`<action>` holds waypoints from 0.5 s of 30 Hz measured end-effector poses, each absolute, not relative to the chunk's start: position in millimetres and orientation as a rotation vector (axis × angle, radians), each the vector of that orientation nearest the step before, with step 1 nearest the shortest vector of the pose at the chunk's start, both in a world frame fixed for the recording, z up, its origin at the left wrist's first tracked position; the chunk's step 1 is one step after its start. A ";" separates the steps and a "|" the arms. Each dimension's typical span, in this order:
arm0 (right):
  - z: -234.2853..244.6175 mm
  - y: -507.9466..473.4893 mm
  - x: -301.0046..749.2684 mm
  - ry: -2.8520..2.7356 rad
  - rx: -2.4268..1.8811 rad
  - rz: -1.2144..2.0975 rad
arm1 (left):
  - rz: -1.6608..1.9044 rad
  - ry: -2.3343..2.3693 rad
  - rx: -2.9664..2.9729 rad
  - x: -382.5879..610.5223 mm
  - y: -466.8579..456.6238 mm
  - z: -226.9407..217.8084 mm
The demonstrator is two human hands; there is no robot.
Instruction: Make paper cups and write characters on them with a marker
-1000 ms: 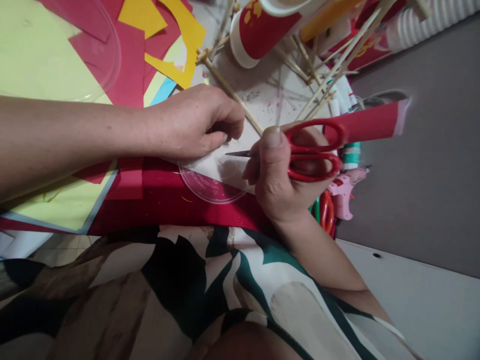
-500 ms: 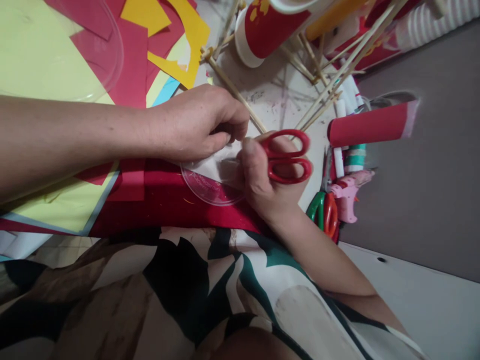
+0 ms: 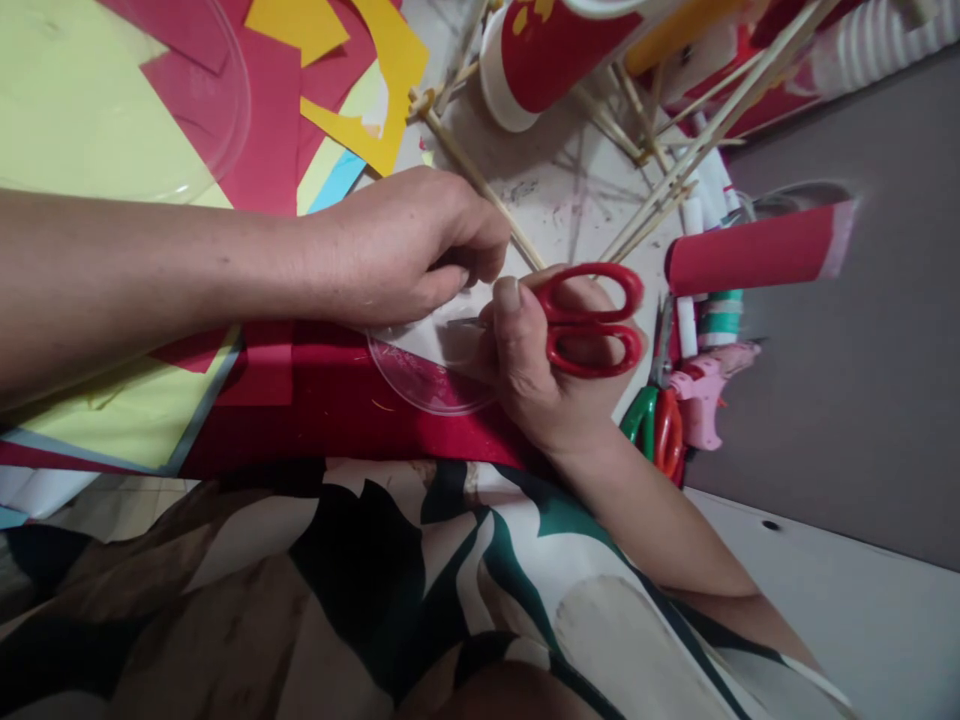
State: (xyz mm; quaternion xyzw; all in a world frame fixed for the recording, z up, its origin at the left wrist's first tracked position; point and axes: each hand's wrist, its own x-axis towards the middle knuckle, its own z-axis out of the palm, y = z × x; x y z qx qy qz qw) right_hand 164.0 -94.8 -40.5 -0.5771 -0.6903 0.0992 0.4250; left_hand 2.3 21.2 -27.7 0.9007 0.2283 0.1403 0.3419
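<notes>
My right hand (image 3: 551, 350) is closed round a pair of red-handled scissors (image 3: 596, 340), gripping them near the blades. The handle loops stick out to the right, and a blade tip points left over a clear round plastic lid (image 3: 420, 385). My left hand (image 3: 431, 245) is closed at the lid's upper part, fingers curled and thumb pressed in. Its fingertips and the lid's far edge are hidden. The lid lies partly over red cloth (image 3: 330, 430) and partly over the white table (image 3: 551, 205).
A frame of wooden sticks (image 3: 487, 185) stands beyond my hands, with a red and white paper cup (image 3: 555, 60) at it. Cut coloured paper (image 3: 259, 150) spreads leftward. On the right are a red paper tube (image 3: 754, 248), a pink glue gun (image 3: 701, 395) and green-and-orange-handled scissors (image 3: 641, 420).
My right hand and the scissors have shifted slightly right, and the blade tip shows more clearly. My left hand keeps nearly the same pose. The whole view has moved a little.
</notes>
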 end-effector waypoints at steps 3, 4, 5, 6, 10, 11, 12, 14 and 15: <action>-41.0 -95.7 165.5 -1.671 -1.480 0.296 | 0.384 0.572 2.332 3.0 21.6 -28.7; -40.7 -95.5 165.6 -1.674 -1.481 0.282 | 0.384 0.574 2.329 3.1 21.6 -28.8; -40.2 -95.1 165.4 -1.688 -1.482 0.254 | 0.386 0.585 2.326 3.1 21.5 -28.8; -39.4 -94.6 165.2 -1.710 -1.487 0.228 | 0.391 0.596 2.323 3.1 21.4 -28.8; -35.6 -94.2 163.1 -1.672 -1.470 0.281 | 0.397 0.582 2.307 2.4 21.7 -29.0; -35.4 -94.4 162.8 -1.658 -1.464 0.298 | 0.392 0.573 2.299 2.1 22.0 -29.3; -35.7 -94.6 162.8 -1.656 -1.454 0.305 | 0.383 0.565 2.286 2.0 22.3 -29.7; -37.3 -94.9 163.8 -1.689 -1.470 0.288 | 0.381 0.559 2.255 2.0 22.9 -31.2; -38.1 -95.3 164.7 -1.713 -1.488 0.277 | 0.384 0.561 2.240 2.3 23.0 -32.2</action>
